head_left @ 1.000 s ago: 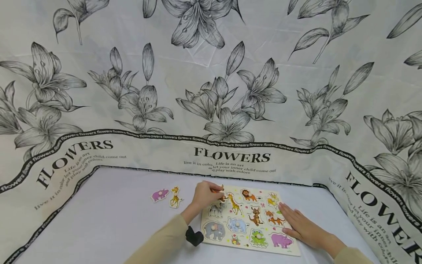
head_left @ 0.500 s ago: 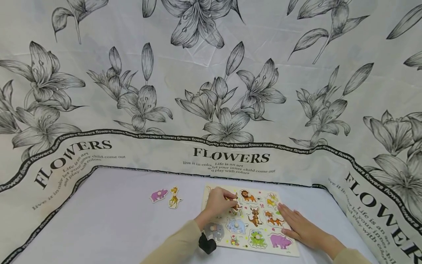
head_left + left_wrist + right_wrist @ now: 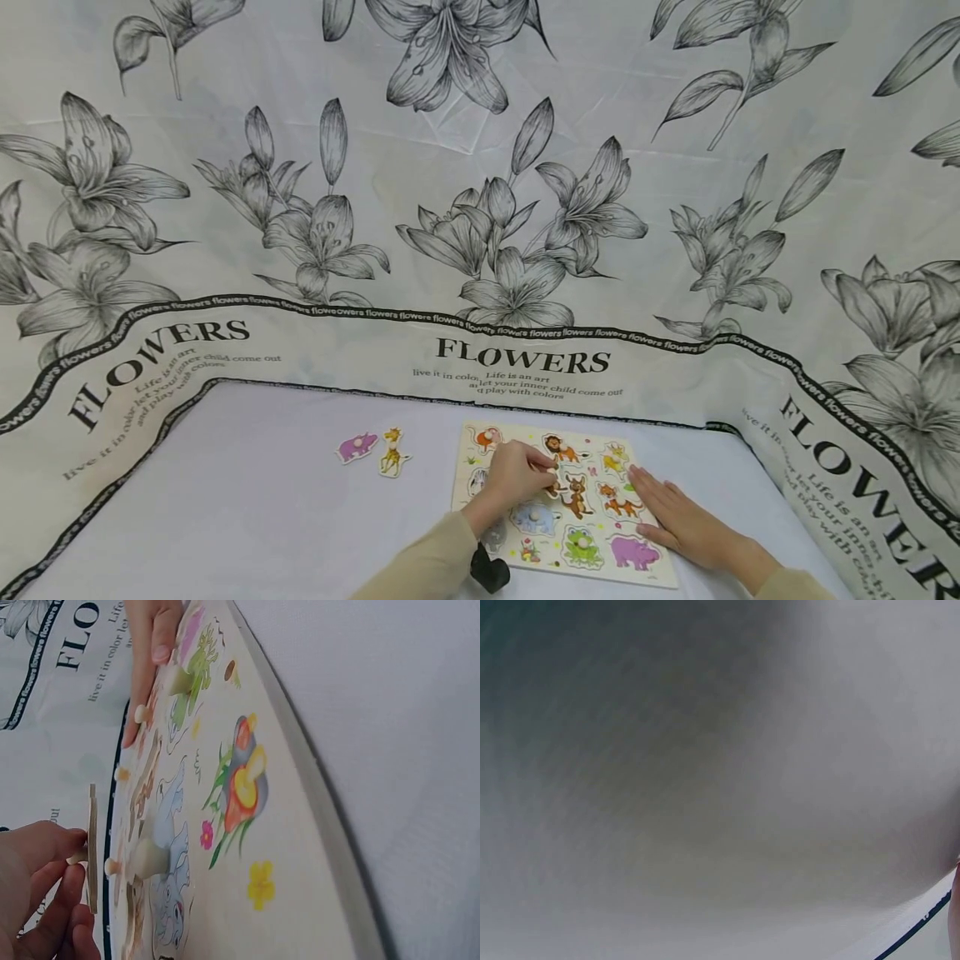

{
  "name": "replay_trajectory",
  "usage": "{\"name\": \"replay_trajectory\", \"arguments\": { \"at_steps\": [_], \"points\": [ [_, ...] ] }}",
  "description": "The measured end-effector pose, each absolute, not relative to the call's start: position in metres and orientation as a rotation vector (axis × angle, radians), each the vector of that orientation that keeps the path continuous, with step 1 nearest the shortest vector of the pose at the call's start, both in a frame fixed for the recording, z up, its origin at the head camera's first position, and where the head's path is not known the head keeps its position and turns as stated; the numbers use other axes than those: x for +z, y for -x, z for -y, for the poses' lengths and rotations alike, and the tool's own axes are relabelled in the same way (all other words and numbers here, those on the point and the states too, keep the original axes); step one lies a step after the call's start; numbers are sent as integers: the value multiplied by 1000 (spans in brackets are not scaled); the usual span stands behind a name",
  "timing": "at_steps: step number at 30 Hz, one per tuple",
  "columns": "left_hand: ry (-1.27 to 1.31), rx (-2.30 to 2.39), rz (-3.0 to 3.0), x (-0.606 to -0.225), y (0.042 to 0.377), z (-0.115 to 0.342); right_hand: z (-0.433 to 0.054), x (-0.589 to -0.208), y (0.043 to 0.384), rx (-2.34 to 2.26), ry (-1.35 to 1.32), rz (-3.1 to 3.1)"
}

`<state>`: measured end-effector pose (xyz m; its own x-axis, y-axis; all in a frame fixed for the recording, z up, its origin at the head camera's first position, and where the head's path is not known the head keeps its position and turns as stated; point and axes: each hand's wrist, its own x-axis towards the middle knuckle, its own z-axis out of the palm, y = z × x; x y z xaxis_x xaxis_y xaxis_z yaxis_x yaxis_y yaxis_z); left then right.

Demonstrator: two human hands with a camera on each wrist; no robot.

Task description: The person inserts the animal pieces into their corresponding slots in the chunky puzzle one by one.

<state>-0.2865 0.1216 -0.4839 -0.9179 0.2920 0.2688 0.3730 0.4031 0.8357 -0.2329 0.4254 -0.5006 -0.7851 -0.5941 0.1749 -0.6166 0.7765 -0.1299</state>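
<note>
My left hand [image 3: 517,477] is over the middle of a wooden animal puzzle board [image 3: 540,565]. Its fingers pinch the knob of a thin puzzle piece [image 3: 92,851], seen edge-on above the board in the left wrist view. A little brown shows under the fingertips in the head view; which animal it is, I cannot tell. Beside it lies the kangaroo picture [image 3: 577,498]. The right hand [image 3: 686,521] rests with straight fingers on the board's right edge. Pieces with knobs, such as the frog [image 3: 582,547] and light-blue elephant [image 3: 534,518], sit in the board.
A purple hippo piece [image 3: 357,448] and a giraffe piece [image 3: 392,452] lie on the white cloth [image 3: 262,500] left of the board. Flower-printed fabric [image 3: 517,208] rises behind. Mostly blurred pale cloth [image 3: 817,825] fills the right wrist view.
The left hand has moved right and nearer across the board with the pinched puzzle piece, from the upper-left corner towards the kangaroo picture. The right hand has stayed on the edge.
</note>
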Motion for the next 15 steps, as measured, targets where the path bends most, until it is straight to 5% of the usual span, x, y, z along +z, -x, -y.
{"name": "replay_trajectory", "arguments": {
  "at_steps": [15],
  "points": [
    [643, -1518, 2617, -489, 280, -143, -425, -502, 233, 291, -951, 2845]
  ]
}}
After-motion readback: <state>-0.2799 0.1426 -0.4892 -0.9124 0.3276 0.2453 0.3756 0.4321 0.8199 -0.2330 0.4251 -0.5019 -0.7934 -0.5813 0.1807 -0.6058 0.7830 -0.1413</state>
